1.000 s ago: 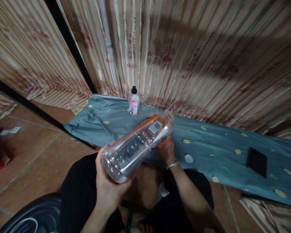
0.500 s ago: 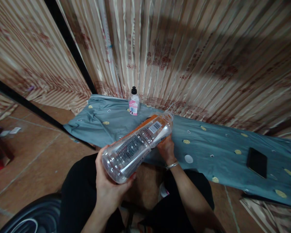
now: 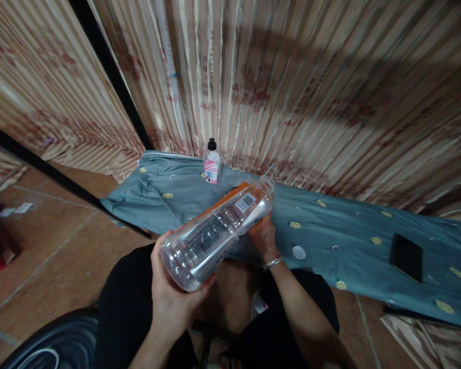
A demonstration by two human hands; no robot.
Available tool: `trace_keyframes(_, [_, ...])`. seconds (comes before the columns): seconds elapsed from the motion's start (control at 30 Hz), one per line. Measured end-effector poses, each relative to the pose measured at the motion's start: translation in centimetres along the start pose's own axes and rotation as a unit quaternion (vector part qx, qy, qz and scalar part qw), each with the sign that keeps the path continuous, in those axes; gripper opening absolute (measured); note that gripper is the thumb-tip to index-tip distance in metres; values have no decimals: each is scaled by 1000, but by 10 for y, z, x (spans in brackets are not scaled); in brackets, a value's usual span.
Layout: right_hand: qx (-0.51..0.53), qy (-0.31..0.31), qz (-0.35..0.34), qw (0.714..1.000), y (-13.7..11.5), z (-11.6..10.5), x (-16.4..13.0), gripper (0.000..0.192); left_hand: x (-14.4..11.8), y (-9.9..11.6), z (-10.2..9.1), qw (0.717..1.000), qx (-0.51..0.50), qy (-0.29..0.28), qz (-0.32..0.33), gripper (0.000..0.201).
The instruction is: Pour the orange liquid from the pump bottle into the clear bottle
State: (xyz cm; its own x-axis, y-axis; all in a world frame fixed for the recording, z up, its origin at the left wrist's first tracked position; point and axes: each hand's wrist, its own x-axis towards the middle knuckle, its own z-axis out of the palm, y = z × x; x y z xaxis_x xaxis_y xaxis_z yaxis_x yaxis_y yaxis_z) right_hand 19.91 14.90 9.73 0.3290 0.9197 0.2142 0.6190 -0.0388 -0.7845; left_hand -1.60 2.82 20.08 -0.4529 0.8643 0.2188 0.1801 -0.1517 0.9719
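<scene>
Both hands are on the clear plastic bottle [image 3: 218, 230], which is tipped on its side above the person's lap, base toward them, neck pointing out over the teal cloth [image 3: 330, 230]. The left hand [image 3: 172, 297] cups the base from below, fingers wrapped round it; the right hand [image 3: 263, 236] grips up near the orange-labelled shoulder. On the cloth there's a small pink-labelled bottle [image 3: 211, 161] upright by the curtain [image 3: 292, 77], and a dark phone [image 3: 406, 256] lying well off to the right.

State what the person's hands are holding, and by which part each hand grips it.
Both hold one clear plastic bottle, tilted: the left hand cups its base, and the right hand grips underneath near the neck end.
</scene>
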Motion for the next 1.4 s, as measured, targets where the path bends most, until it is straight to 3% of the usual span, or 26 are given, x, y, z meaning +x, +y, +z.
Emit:
trace_keyframes(0.6, [-12,-10,18,1000,1,1,0,94,1,-1,-1,1000,7,-1,5,98])
trace_keyframes(0.9, [-24,10,-6,1000,2,3,0,84,1,-3,-2,1000,22,-4,16,97])
trace_keyframes(1.4, [-6,-14,14,1000,-4,-2,-1,94,3,-11,-1,999,21,-4,39,98])
